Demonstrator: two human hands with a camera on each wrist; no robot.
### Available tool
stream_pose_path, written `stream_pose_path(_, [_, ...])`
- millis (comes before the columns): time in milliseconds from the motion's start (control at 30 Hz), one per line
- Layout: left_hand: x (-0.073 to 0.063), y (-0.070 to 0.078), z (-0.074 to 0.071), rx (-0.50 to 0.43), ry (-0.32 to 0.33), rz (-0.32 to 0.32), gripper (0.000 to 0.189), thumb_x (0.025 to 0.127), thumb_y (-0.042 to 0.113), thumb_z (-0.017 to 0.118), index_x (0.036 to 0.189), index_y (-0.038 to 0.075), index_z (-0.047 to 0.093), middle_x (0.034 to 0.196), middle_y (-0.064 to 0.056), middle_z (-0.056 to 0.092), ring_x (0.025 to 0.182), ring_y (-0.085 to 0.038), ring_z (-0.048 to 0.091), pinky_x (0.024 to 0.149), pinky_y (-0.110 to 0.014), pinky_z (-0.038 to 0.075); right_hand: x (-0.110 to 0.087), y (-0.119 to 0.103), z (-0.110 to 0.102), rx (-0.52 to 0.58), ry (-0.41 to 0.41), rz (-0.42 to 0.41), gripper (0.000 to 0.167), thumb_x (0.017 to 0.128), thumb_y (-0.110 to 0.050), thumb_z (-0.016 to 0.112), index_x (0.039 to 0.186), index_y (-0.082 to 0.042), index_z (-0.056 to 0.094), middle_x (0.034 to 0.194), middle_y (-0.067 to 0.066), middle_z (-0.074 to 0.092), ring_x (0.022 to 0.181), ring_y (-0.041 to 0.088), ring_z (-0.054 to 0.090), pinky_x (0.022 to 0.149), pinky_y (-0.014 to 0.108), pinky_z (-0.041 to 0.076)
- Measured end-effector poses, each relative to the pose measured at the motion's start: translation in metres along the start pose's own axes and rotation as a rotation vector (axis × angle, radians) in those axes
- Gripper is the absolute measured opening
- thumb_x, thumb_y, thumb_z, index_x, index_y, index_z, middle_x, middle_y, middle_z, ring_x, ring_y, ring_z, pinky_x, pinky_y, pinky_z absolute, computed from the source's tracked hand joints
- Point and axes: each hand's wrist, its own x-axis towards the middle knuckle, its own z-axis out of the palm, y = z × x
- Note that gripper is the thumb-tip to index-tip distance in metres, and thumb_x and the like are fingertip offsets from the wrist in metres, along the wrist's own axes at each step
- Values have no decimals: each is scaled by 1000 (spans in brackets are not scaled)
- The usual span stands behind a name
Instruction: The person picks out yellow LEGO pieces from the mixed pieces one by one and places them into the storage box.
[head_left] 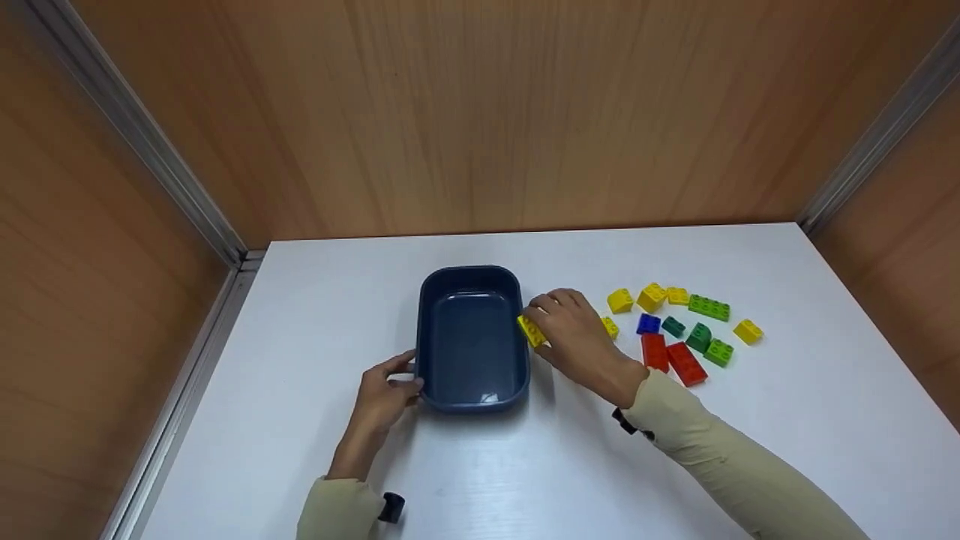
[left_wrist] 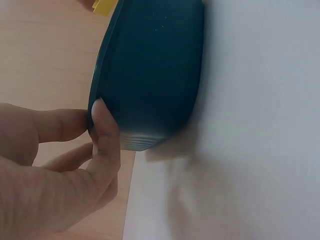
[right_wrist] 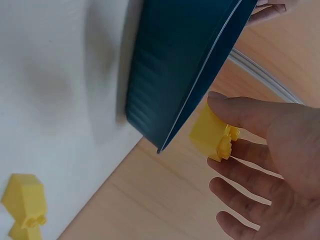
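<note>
A dark blue plastic tub [head_left: 472, 390] stands on the white table, its inside bare in the head view. My left hand [head_left: 382, 394] pinches the tub's left rim between thumb and fingers, as the left wrist view [left_wrist: 70, 165] also shows. Over by the right rim, my right hand [head_left: 574, 337] holds a yellow toy brick [head_left: 531, 331] between thumb and fingertips. In the right wrist view that yellow brick [right_wrist: 210, 132] is raised above the table beside the tub wall [right_wrist: 165, 75], its studs turned toward the palm.
Right of the tub lie loose bricks: several yellow ones [head_left: 651, 297], two red [head_left: 685, 364], a blue [head_left: 649, 324] and several green [head_left: 709, 307]. Another yellow brick [head_left: 610, 327] is partly behind my right hand. Wooden panels [head_left: 480, 120] enclose the table's back and sides.
</note>
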Motion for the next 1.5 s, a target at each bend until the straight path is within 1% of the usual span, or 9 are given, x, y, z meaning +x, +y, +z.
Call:
stream_pose_path(100, [0, -1, 0, -3, 5, -4, 52, 97, -11, 60, 149, -8, 54, 129, -26, 56, 95, -22, 68, 79, -32, 61, 6, -7, 1, 3, -16, -24, 54, 87, -19, 90, 136, -9, 70, 134, 10, 69, 130, 31, 57, 121, 51, 40])
stream_pose_path(300, [1, -2, 0, -19, 11, -3, 51, 97, -11, 61, 148, -8, 56, 128, -25, 57, 93, -21, 68, 78, -32, 62, 18, -19, 7, -43, -29, -106, 49, 90, -19, 88, 134, -8, 71, 133, 10, 69, 127, 31, 59, 120, 49, 41])
stream_pose_path(467, [0, -3, -2, -28, -5, 11, 52, 98, -11, 61, 149, -9, 53, 129, -27, 57, 92, -20, 68, 77, -31, 61, 26, -27, 13, -64, 3, -199, 40, 90, -15, 85, 128, -8, 74, 127, 10, 72, 120, 30, 62, 114, 48, 48])
stream_pose_path(567, [-1, -4, -3, -32, -12, 19, 52, 98, -12, 61, 149, -10, 52, 129, -27, 56, 91, -20, 68, 77, -31, 61, 32, -31, 14, -66, -3, -230, 38, 91, -15, 84, 127, -8, 74, 126, 10, 72, 119, 30, 62, 111, 47, 50])
stream_pose_path(800, [-1, -4, -2, -39, -3, 13, 52, 97, -12, 61, 148, -10, 53, 128, -26, 57, 90, -18, 67, 77, -31, 61, 49, -35, 13, -35, -61, -223, 40, 92, -16, 84, 129, -7, 74, 127, 11, 72, 118, 31, 62, 108, 47, 51])
stream_pose_path(1000, [-1, -4, -1, -36, 2, 15, 52, 97, -12, 61, 148, -10, 54, 127, -26, 57, 92, -20, 68, 78, -33, 62, 68, -37, 12, -46, -90, -210, 40, 91, -19, 84, 128, -6, 74, 126, 12, 72, 115, 32, 63, 105, 48, 52])
stream_pose_path(1200, [0, -4, -1, -35, 4, 5, 52, 97, -11, 61, 148, -8, 54, 127, -25, 57, 93, -20, 67, 79, -33, 62, 84, -43, 12, -25, -138, -181, 45, 91, -23, 86, 131, -8, 74, 128, 12, 72, 119, 31, 64, 109, 48, 51])
stream_pose_path(1367, [1, -4, -1, -35, -7, 3, 53, 97, -10, 61, 149, -8, 53, 128, -25, 56, 93, -21, 67, 78, -32, 61, 94, -50, 13, -15, -158, -174, 47, 91, -24, 86, 133, -8, 73, 129, 12, 71, 121, 31, 64, 112, 49, 50])
stream_pose_path(1500, [0, -3, -1, -31, -13, 7, 53, 97, -10, 61, 149, -8, 53, 129, -26, 57, 93, -22, 68, 78, -33, 61, 100, -54, 14, -7, -165, -175, 46, 92, -24, 85, 134, -8, 72, 128, 11, 71, 121, 31, 64, 112, 49, 50])
